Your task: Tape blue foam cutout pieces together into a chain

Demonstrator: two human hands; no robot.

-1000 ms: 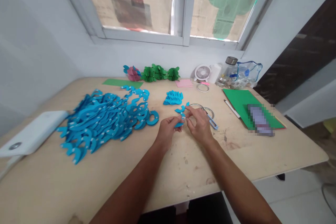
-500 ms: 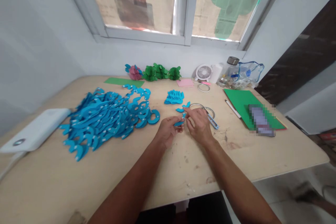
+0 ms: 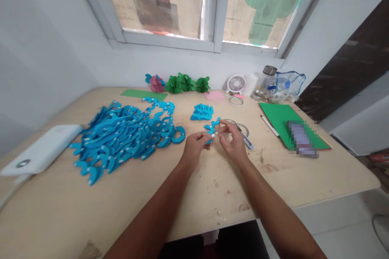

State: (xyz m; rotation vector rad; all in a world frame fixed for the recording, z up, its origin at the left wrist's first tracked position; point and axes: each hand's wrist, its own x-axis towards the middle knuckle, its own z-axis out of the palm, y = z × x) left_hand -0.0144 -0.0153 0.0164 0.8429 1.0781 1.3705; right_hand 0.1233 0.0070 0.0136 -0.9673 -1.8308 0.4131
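Grip pinched, left hand [image 3: 194, 148] and right hand [image 3: 233, 141] clamped on a blue paper cutout [image 3: 212, 126], held between them

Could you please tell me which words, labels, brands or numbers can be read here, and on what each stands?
None can be read. The round grey badge on the white plastic slab is too blurred, and the pixelated rectangle on the green sheet shows nothing legible.

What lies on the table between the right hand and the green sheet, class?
In the head view, small blue snips and a white stick lie between the right hand and the green sheet.
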